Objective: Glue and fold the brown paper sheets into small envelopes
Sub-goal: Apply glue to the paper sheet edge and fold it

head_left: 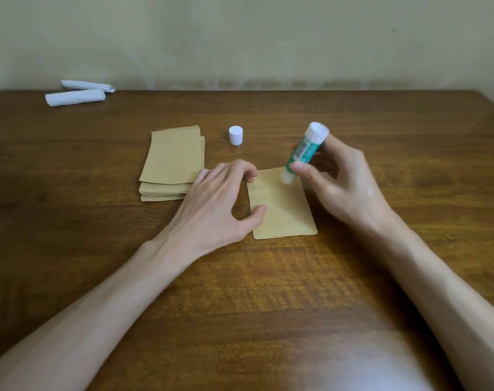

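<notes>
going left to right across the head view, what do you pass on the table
white folded papers → stack of brown sheets → white cap → single brown sheet → right hand holding the glue stick. The left hand spans from stack to sheet, so it is left out.

The table (268,292) is brown wood with dark lines in it, smooth and a bit shiny (light glows on the near part). The brown paper sheet (282,215) and the stack (172,162) are dull, flat paper. The glue stick (305,149) is smooth plastic. The cap (236,134) is white plastic with tiny ridges. The white bundles (76,97) may be folded paper. The wall (240,38) looks dull and painted.
</notes>
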